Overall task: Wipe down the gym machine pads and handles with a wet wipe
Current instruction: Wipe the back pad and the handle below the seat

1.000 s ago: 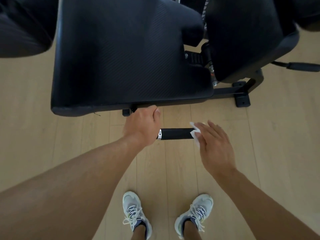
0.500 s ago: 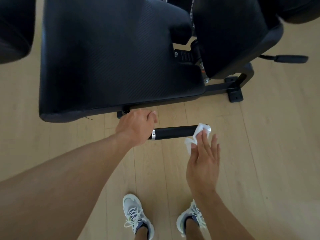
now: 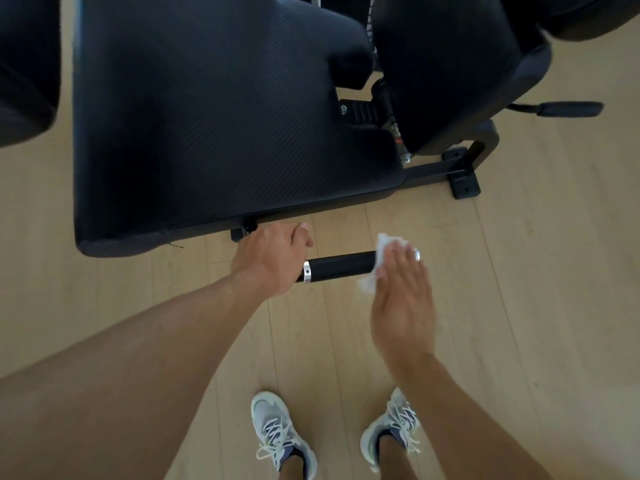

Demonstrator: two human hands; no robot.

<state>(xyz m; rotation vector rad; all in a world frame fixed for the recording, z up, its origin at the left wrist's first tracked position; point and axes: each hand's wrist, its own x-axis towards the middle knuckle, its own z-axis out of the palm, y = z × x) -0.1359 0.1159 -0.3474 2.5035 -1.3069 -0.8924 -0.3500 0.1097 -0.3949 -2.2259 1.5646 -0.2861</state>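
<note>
While the left hand (image 3: 273, 259) steadies the inner end of the black cylindrical foam-grip handle (image 3: 341, 266), the right hand (image 3: 401, 292) presses a crumpled white wet wipe (image 3: 375, 263) over its outer end.

Left fingers are curled shut around the bar just inside the silver metal collar (image 3: 307, 270); the right hand is flat and open, fingers together, pinning the wipe against the grip rather than clamping it. The handle juts out below the front edge of the large black textured seat pad (image 3: 214, 133), above the pale wooden plank floor (image 3: 519, 306). With nothing pinching the wipe, it looks likely to slip off the rounded end and drop to the floor, and the stretch under the left hand risks being missed.
</note>
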